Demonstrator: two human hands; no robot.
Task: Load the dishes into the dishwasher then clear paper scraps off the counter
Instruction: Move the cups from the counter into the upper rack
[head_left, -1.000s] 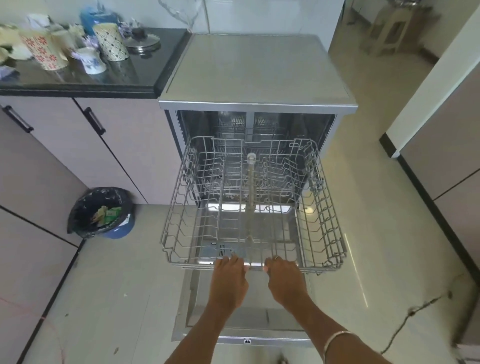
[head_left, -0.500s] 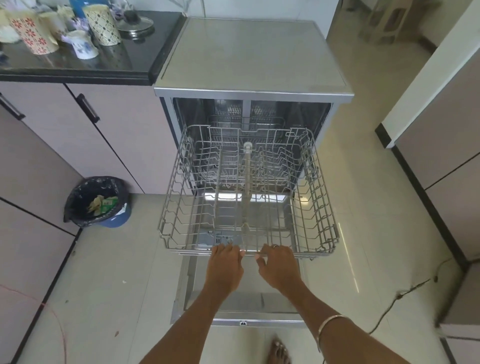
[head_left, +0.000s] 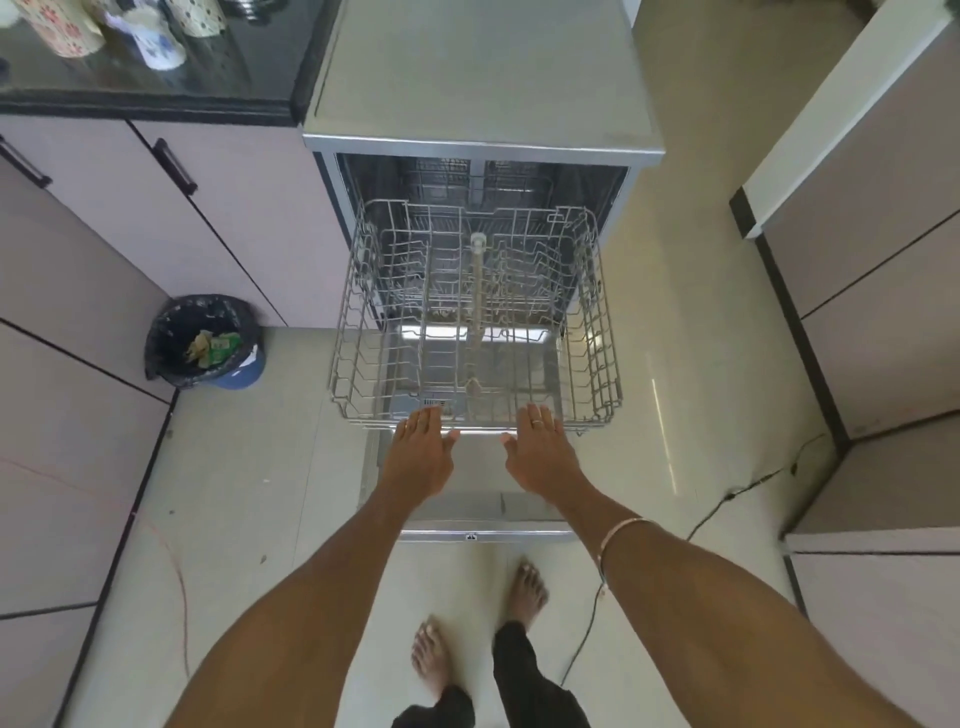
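The dishwasher (head_left: 478, 78) stands open with its door (head_left: 467, 499) folded down flat. Its empty wire rack (head_left: 347, 332) is pulled out over the door. My left hand (head_left: 421, 452) and my right hand (head_left: 540, 457) lie side by side at the rack's front rail. Their fingers are stretched flat with the tips on the rail and the thumbs spread, and neither holds anything. Patterned mugs (head_left: 62, 31) and a small white and blue cup (head_left: 156, 44) stand on the black counter (head_left: 234, 67) at the top left. No paper scraps show.
A bin (head_left: 208, 343) lined with a black bag stands on the floor left of the rack. A black cable (head_left: 727, 499) runs across the tiles on the right. Cabinets (head_left: 883, 312) line the right side. My bare feet (head_left: 524, 587) are just behind the door's edge.
The rack has slid a little further out. My fingers, curled on the front rail before, now lie flat. The view has tilted down, showing my feet and less counter.
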